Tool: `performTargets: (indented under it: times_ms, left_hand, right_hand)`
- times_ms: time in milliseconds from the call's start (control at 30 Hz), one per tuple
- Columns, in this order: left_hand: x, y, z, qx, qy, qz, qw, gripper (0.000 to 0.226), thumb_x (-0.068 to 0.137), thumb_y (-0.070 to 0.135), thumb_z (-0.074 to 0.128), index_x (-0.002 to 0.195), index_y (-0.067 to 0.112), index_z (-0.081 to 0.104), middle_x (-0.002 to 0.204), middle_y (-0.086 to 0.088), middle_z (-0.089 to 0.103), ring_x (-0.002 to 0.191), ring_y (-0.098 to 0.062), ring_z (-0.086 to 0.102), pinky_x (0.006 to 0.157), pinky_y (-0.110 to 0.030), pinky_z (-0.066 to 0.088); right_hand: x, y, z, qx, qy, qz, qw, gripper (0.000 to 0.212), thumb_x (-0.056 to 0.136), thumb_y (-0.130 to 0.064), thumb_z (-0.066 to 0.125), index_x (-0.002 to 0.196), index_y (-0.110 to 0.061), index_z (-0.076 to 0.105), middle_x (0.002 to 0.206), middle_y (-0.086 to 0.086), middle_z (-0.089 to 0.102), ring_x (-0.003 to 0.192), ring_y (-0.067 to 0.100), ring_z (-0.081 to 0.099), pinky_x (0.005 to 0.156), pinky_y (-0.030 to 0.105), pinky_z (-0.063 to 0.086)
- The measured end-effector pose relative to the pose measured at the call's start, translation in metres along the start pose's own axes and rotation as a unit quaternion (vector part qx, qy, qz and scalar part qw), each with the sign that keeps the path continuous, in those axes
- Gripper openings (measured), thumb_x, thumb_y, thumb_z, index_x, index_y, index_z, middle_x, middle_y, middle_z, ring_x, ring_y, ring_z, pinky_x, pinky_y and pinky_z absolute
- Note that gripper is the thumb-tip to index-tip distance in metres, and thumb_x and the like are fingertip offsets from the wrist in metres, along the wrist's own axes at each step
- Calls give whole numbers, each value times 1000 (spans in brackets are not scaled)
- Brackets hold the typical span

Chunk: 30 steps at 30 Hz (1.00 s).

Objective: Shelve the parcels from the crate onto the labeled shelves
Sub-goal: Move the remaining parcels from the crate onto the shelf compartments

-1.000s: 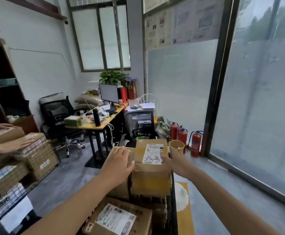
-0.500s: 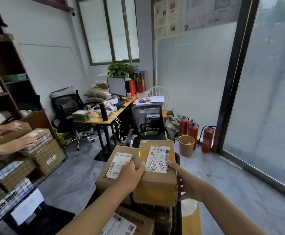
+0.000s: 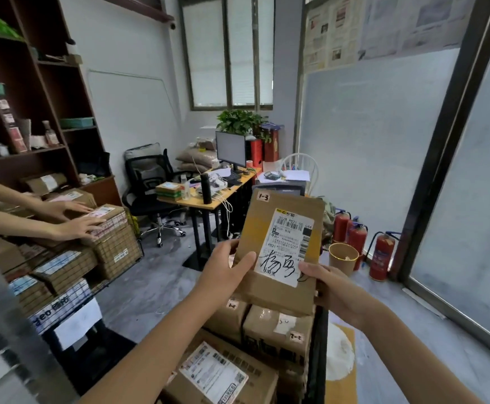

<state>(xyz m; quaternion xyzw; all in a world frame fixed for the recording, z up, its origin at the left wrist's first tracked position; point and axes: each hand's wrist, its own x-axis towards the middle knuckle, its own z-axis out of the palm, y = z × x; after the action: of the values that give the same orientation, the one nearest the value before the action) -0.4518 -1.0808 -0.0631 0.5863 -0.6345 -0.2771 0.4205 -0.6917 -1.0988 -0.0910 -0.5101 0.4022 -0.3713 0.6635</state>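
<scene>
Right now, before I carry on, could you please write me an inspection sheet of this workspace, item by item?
Surface: grey floor, marked in places.
Job's things: parcel marked 1-3 held above the black crate; more parcels lie inside; brown shelves at left.
Clutter: brown paper bin; three fire extinguishers by the glass wall.
Hands: left hand and right hand grip the parcel's lower edges.
Cables: white cables hang from the desk.
Surroundings: another person's hands rest on stacked parcels at left; office chair near the desk.
</scene>
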Motion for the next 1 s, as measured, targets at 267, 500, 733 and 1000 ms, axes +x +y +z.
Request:
performTargets:
  times_ms: [267,500,733,1000]
  left_hand:
    - [-67,-30,-93,-18,103,-23,994,49,92,39,59,137,24,46,130,12,53,119,-3,50,97,-24,42]
    - [-196,-64,-183,53,212,-75,973,46,93,35,59,136,26,45,131,13,49,120,-3,46,98,-22,34]
    - [-348,-69,-264,112,322,-114,933,35,95,24,58,129,19,53,129,6,52,120,-7,48,96,-17,34]
    - [-536,-63,-330,147,384,-182,893,35,96,39,52,127,23,55,129,13,49,124,-5,44,102,-21,33]
  right_hand:
    - [5,-9,77,-11,-63,-53,997,65,72,-28,79,133,-19,56,127,3,68,111,23,67,87,36,56]
    - [-8,8,182,-28,-157,-39,987,81,59,-32,90,132,-23,55,124,2,70,111,22,69,85,38,57]
    - [-61,33,311,-60,-260,-13,964,80,61,-37,89,132,-27,54,126,3,69,112,28,67,97,53,52]
    - [-142,55,463,-37,-379,-15,925,71,71,-24,83,135,-22,53,125,5,70,109,25,69,82,33,56]
